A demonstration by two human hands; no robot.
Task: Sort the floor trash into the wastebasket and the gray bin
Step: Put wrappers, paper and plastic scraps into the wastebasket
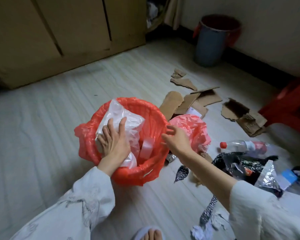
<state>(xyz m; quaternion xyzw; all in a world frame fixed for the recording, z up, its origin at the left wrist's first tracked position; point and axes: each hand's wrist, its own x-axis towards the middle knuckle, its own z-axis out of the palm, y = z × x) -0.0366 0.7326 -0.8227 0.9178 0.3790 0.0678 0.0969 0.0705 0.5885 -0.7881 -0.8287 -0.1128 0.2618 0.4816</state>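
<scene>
**Two hands at the red-lined wastebasket**

Two hands work at the round wastebasket lined with a red plastic bag (142,172), which stands on the pale striped floor (42,135).

Left hand (114,141): fingers spread flat, pressing a crumpled clear plastic bag (126,122) down inside the wastebasket. Grip wide; nothing pinched.

Right hand (175,139): fingers loosely extended, at the wastebasket's right rim. Grip wide, holding nothing that I can see; whether the fingertips touch the liner I cannot tell.

Just beyond the right hand: a crumpled pink plastic bag (194,129) on the floor. Beyond that, torn brown cardboard pieces (206,99), scattered. To the right of the right hand: a crushed clear plastic bottle with a red cap (241,146), lying flat. Under and right of the right forearm: black and silver foil wrappers (246,165).

Well beyond both hands, against the far wall: the gray cylindrical bin with a dark red liner (213,44), upright.
</scene>
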